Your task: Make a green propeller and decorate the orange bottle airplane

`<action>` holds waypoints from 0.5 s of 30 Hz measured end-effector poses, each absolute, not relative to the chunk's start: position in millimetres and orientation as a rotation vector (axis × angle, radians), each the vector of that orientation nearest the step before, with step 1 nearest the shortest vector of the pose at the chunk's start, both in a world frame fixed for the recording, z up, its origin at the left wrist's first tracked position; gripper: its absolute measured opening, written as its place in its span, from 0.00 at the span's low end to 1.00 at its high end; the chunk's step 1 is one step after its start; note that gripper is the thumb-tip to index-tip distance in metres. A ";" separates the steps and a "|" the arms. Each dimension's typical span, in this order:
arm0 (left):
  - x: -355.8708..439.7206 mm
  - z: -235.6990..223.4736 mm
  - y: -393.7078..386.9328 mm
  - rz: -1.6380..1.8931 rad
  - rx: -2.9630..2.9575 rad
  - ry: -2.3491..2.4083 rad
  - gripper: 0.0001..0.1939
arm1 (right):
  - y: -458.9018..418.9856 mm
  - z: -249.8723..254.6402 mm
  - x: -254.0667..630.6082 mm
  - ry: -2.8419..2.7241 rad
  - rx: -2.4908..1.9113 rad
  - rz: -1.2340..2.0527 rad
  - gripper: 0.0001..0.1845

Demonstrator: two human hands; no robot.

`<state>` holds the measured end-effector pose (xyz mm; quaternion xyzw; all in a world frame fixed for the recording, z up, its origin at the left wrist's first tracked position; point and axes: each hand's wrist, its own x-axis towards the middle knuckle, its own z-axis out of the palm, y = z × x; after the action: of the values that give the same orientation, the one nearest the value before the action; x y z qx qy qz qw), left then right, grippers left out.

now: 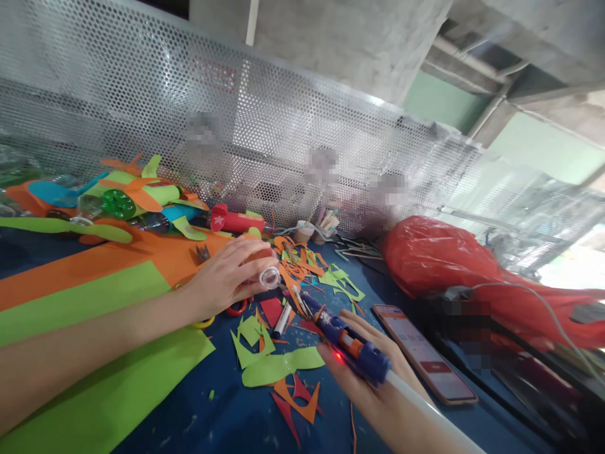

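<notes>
My left hand point(227, 271) is wrapped round a small clear plastic bottle point(270, 277), its open neck facing right and a reddish part showing under the fingers. In my right hand point(392, 391) lies a blue glue gun point(352, 347), its small light glowing red and a long white glue stick point(425, 410) running out of its back. The gun's tip points up and left towards the bottle neck, a small gap apart. Below the hands rests a lime-green foam propeller shape point(283, 366), with a marker point(282, 320) beyond it. Scissors point(203, 254) show partly behind my left hand.
Orange and lime-green foam sheets point(118, 302) cover the left side. Bottle models with foam wings point(142, 189) and a red bottle rocket point(234, 221) stand behind. Foam scraps point(302, 261) litter the middle. A phone point(425, 353) and a red plastic bag point(444, 258) lie right, before a perforated metal screen point(283, 120).
</notes>
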<state>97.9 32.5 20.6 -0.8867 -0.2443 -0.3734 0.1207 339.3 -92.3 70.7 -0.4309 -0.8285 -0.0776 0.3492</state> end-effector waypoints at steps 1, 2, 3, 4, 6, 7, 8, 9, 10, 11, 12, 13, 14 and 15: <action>98.0 20.3 32.4 -1.092 -2.587 -0.710 0.19 | -93.1 71.0 338.8 -2.146 -1.133 -0.199 0.15; 98.1 20.0 32.4 -1.093 -2.583 -0.706 0.19 | -94.3 71.1 338.1 -2.147 -1.149 -0.199 0.14; 98.1 19.8 32.3 -1.094 -2.579 -0.704 0.19 | -95.7 71.1 337.4 -2.153 -1.158 -0.199 0.14; 98.0 19.7 32.3 -1.093 -2.576 -0.704 0.19 | -97.0 70.9 336.7 -2.159 -1.156 -0.199 0.13; 97.9 19.7 32.4 -1.091 -2.574 -0.703 0.19 | -98.8 69.9 335.9 -2.172 -1.136 -0.198 0.13; 97.8 19.9 32.5 -1.088 -2.575 -0.702 0.20 | -99.0 69.2 336.1 -2.178 -1.121 -0.197 0.14; 97.7 20.0 32.6 -1.086 -2.574 -0.702 0.20 | -98.8 68.4 336.7 -2.183 -1.109 -0.195 0.14; 97.6 20.2 32.6 -1.085 -2.573 -0.702 0.20 | -98.3 67.7 337.6 -2.189 -1.106 -0.193 0.15; 97.7 20.3 32.6 -1.086 -2.570 -0.702 0.20 | -97.6 67.1 338.9 -2.187 -1.112 -0.197 0.15; 97.7 20.4 32.6 -1.086 -2.567 -0.702 0.20 | -96.7 66.6 340.4 -2.181 -1.125 -0.205 0.14; 97.8 20.5 32.4 -1.087 -2.564 -0.703 0.19 | -95.9 66.5 341.7 -2.168 -1.139 -0.223 0.13; 97.9 20.5 32.2 -1.086 -2.564 -0.704 0.19 | -95.1 66.6 342.8 -2.156 -1.151 -0.241 0.13; 98.0 20.6 31.9 -1.082 -2.566 -0.704 0.19 | -94.5 67.0 343.5 -2.154 -1.156 -0.250 0.13; 98.1 20.7 31.7 -1.079 -2.568 -0.704 0.19 | -94.1 67.5 343.7 -2.158 -1.152 -0.246 0.13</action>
<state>98.1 31.7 20.7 -0.8857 -0.2429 -0.3723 0.1339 343.7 -94.1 67.5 -0.4414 -0.8272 -0.0942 0.3348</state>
